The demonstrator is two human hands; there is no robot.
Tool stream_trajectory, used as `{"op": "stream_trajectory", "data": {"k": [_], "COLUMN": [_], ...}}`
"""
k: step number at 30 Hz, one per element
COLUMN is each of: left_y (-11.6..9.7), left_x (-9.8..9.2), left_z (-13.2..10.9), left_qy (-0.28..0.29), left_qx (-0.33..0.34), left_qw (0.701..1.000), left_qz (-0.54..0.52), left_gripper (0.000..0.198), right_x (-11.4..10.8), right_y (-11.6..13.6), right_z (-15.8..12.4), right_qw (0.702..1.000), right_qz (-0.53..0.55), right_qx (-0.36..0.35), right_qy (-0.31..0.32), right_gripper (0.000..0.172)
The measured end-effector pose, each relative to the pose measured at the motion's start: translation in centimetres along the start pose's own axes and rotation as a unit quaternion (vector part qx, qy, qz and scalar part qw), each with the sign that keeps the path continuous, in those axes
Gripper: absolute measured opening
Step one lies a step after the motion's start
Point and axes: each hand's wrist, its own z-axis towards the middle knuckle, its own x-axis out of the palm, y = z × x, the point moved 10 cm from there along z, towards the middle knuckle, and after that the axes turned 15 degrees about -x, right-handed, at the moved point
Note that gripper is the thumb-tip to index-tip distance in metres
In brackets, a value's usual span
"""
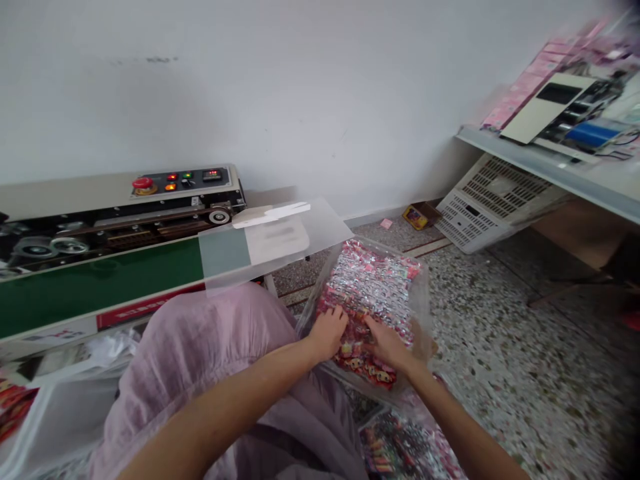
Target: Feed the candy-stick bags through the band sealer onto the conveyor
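Note:
In front of my right knee stands a clear, plastic-walled container full of small shiny packets, silver and pink toward the back and red nearer me. Against the left side of the packets rests my left hand, its fingers apart and slightly bent. My right hand reaches into the red packets from the right, thumb and fingers apart, with some fingertips hidden. I see nothing clearly gripped in either hand. Below, a second clear bag of small packets is partly covered by my right forearm.
On my left runs a machine with a green conveyor belt, a red stop button and a pale end plate. At the right, a table carries another machine, with white crates underneath. A small box lies by the wall.

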Motion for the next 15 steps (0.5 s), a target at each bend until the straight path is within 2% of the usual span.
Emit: {"op": "stream_trajectory", "data": {"k": [3,5,9,12,15], "left_y": [0.5,0.9,1.2,0.6,0.3], "left_x": [0.3,0.3,-0.3,-1.1,-0.6], "left_z": [1.0,1.7,2.0,1.1,0.6], "left_qy": [-0.002,0.000,-0.006,-0.022,-0.006], "left_qx": [-0.024,-0.040,-0.034,0.002,0.022], "left_qw": [1.000,0.999,0.999,1.000,1.000], "left_qz": [-0.010,-0.013,-0.007,-0.002,0.001], "left_gripper": [0.083,0.090,0.065,0.048,0.050], "right_x": [-0.2,-0.3,-0.3,-0.1,-0.1], "right_y": [0.0,0.1,0.2,0.4,0.8], "right_z": [0.7,1.4,1.8,1.3,0.9], "right_qw": [1.000,0.999,0.996,0.997,0.998], "right_qz": [0.018,0.027,0.035,0.035,0.029], "right_qx": [-0.021,-0.038,-0.060,-0.052,-0.039], "right_qy": [0.009,0.022,0.048,0.055,0.049], "right_gripper": [0.070,0.063,0.050,0.062,0.079]}}
